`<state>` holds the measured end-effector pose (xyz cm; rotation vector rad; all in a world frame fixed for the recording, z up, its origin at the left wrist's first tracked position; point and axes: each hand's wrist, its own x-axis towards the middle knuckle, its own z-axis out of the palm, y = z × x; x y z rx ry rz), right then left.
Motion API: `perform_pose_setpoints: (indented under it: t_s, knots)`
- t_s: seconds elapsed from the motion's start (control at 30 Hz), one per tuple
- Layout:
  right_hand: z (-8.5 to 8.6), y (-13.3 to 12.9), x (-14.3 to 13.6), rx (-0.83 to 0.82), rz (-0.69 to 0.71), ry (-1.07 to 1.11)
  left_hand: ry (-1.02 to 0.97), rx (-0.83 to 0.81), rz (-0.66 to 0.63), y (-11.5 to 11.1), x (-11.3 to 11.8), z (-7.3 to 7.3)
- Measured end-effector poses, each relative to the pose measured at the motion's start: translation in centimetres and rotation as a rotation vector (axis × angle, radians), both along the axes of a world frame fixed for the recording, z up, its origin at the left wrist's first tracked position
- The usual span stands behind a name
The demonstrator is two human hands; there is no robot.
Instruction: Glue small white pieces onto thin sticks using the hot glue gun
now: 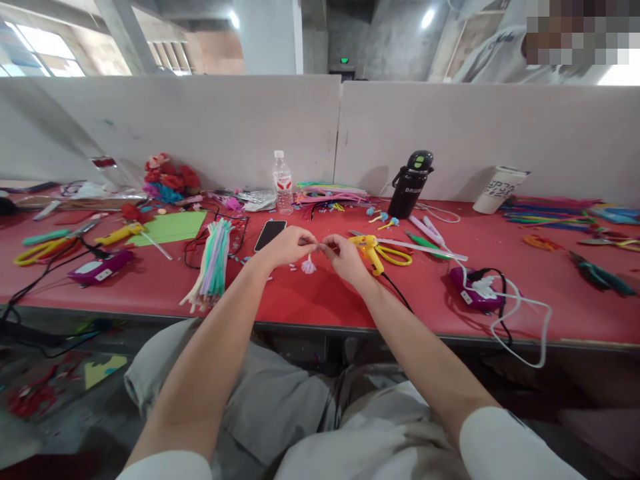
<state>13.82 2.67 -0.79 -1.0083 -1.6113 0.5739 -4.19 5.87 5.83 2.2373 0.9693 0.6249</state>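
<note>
My left hand (295,245) and my right hand (342,255) meet over the middle of the red table, fingertips pinched close together. What they pinch is too small to make out. Just below the left fingertips is a small pale lilac flower shape (309,267) with a short light stem; whether it hangs from the fingers or lies on the table I cannot tell. A yellow glue gun (369,251) lies right beside my right hand, with yellow-handled scissors (395,255) behind it. Near my left wrist is a black-screened phone (271,235).
A bundle of pastel pipe cleaners (215,260) lies left, near a green sheet (173,227). Purple power strips (101,267) with cables sit at both sides. A plastic bottle (283,183), black flask (411,185) and white cup (500,190) stand along the partition (225,127). Pliers (600,273) lie right.
</note>
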Motion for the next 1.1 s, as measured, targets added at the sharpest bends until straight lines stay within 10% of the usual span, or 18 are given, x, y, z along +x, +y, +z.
perform_pose_setpoints:
  t_s: [1.1]
  knots:
    - [0.8, -1.6, 0.2, 0.114, 0.010, -0.123, -0.179, 0.057, 0.058, 0.5, -0.2, -0.5]
